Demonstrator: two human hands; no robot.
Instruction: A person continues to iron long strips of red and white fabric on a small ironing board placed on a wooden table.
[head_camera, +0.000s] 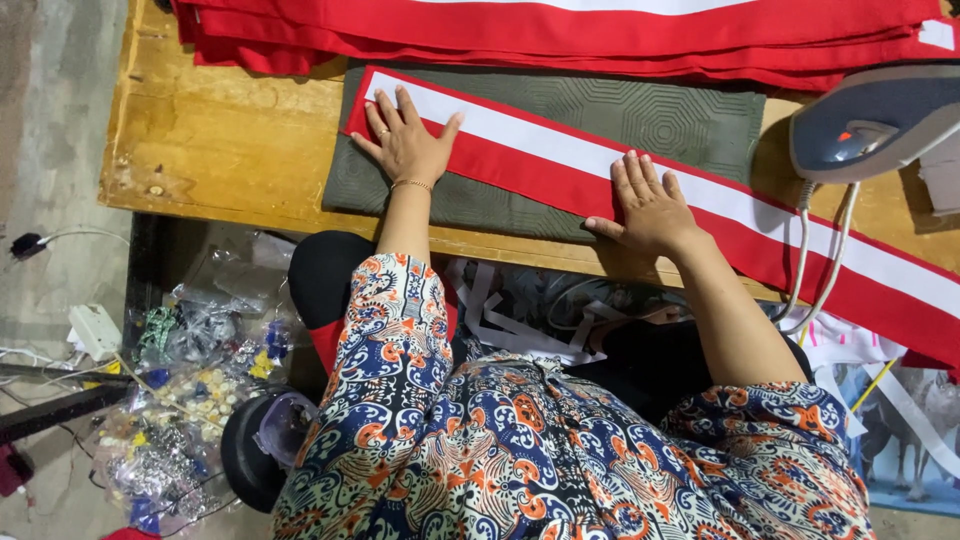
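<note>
Seen from above, a person in a patterned sleeve presses both bare hands flat on a long red fabric strip with a white band running along its middle. The strip lies slantwise across a grey-green padded mat on a wooden table, one end on the mat and the other trailing off past the mat's edge toward the person's right. The left hand rests palm down on the strip's end, fingers spread and grasping nothing; a thin bracelet circles its wrist. The right hand lies farther along the strip, also flat, fingers apart, gripping nothing. Beyond the mat, at the table's far edge, sits a stack of folded red fabric. To the right of the mat stands a grey steam iron, its cords hanging down over the strip. Below the table's near edge, left of the mat, clear bags of small buttons lie on the floor.
</note>
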